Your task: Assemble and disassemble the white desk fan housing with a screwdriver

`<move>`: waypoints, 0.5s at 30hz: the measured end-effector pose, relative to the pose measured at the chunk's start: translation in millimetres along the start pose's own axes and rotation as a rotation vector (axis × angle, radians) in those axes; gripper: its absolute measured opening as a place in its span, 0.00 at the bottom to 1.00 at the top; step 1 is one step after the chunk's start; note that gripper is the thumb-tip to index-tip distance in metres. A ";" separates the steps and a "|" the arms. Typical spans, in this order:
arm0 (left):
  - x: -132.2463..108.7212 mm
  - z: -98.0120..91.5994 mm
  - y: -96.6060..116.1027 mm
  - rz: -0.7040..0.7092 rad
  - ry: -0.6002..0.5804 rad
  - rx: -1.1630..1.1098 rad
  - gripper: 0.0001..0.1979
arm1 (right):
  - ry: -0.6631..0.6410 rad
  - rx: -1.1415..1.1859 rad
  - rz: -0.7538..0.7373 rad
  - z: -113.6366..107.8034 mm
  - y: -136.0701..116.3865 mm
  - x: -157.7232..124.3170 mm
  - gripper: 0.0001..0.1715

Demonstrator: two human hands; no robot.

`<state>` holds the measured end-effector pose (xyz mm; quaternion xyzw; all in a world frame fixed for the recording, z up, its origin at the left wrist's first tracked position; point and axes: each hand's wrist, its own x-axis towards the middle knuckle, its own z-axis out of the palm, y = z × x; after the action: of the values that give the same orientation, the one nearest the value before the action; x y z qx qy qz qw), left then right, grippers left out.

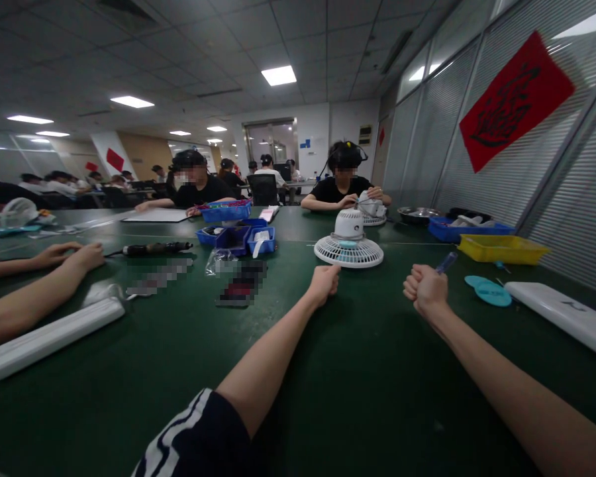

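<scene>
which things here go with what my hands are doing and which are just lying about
Seem to belong:
blue translucent tool handle, gripped in the right hand
round white slatted plastic fan, nearest the left hand
perhaps the flat light-blue discs: the fan shows similar blue

Apparently just lying about:
yellow plastic tray
crumpled clear plastic bag

The table [357, 371] is dark green, the near sleeve [198, 430] navy with white stripes. The nearer fan [348, 226] is white, the tool [447, 262] blue. At right, discs [493, 293] are turquoise, one bin [504, 251] yellow, the poster [516, 103] red with black characters.
</scene>
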<state>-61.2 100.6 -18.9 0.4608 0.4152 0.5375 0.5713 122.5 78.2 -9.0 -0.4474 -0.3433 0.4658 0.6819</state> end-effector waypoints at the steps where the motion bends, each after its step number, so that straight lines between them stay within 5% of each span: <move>1: 0.5 -0.5 -0.7 -0.006 -0.004 -0.003 0.20 | 0.057 0.002 0.025 -0.5 -0.4 -0.1 0.23; 15: -2.1 9.3 -13.1 -0.039 -0.057 -0.032 0.21 | 0.105 0.003 0.115 3.6 3.4 -11.8 0.23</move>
<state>-49.3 97.7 -29.5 0.4587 0.3991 0.5194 0.6004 114.3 68.7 -11.5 -0.4892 -0.2804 0.4806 0.6717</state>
